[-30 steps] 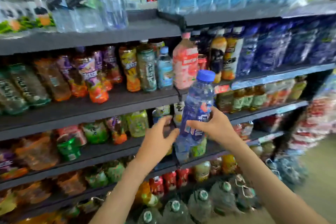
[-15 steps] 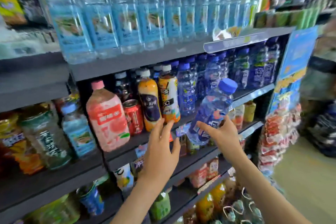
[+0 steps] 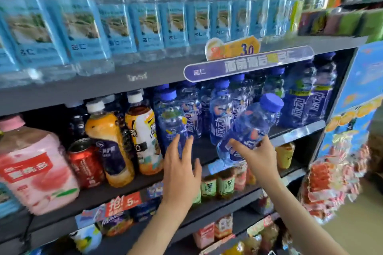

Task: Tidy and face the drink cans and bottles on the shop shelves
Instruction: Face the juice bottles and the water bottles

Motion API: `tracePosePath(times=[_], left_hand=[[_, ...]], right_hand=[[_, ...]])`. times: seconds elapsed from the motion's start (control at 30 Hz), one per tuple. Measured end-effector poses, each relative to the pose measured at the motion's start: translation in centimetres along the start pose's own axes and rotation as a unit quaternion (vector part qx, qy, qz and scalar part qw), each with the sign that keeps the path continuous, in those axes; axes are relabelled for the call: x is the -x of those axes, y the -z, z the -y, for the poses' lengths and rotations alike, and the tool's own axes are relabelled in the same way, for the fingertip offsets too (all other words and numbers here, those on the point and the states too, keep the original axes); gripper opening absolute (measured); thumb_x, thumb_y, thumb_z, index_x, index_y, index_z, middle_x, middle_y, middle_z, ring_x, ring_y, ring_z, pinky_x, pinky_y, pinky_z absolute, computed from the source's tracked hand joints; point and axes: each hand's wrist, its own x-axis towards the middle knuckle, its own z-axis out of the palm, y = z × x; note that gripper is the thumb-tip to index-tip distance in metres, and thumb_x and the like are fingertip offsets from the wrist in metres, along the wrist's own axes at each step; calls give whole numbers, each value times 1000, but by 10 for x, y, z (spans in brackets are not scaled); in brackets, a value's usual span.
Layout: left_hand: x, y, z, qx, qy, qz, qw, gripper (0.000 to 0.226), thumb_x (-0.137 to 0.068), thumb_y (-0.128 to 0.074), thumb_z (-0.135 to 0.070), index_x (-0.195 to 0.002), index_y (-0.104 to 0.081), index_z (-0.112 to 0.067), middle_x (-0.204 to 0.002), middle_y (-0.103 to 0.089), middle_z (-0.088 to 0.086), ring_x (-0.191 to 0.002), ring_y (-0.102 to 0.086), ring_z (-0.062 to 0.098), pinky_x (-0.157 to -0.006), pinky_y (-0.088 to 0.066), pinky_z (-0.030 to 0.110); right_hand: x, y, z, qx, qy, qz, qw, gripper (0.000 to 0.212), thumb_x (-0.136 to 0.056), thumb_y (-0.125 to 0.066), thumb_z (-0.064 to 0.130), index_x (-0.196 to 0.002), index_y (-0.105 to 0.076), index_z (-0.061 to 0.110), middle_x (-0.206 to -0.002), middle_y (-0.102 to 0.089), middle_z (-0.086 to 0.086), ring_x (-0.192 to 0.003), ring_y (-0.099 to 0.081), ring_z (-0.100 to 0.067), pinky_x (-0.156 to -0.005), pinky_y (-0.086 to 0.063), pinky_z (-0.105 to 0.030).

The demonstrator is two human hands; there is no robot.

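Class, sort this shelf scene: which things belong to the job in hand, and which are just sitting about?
In the job: blue-capped bottle, tilted, gripped by the right hand; open left hand; row of matching blue bottles.
Just about: pink peach drink; red can; orange juice bottle; water bottles on the top shelf.

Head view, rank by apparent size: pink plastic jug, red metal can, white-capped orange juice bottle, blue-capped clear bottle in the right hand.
1. Pink plastic jug, clearly largest.
2. White-capped orange juice bottle and blue-capped clear bottle: they look alike, and differing distance from the camera leaves them unranked.
3. Red metal can, smallest.
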Motion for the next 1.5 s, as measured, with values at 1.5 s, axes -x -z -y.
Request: tracePosePath(times=[1.5], left_hand=[[-27,-30,-47,18,124,75,989,60,-97,-46,-25,-148,-19,-7,-148,-35,10,-134,-35,22,-104,-35,31]], right_hand=[[-34,-45,-18,86,146,142,975,69,-74,-79,29,-127,-40,9,-111,-48,1,-96,-52,-15,-71,-36,-11]])
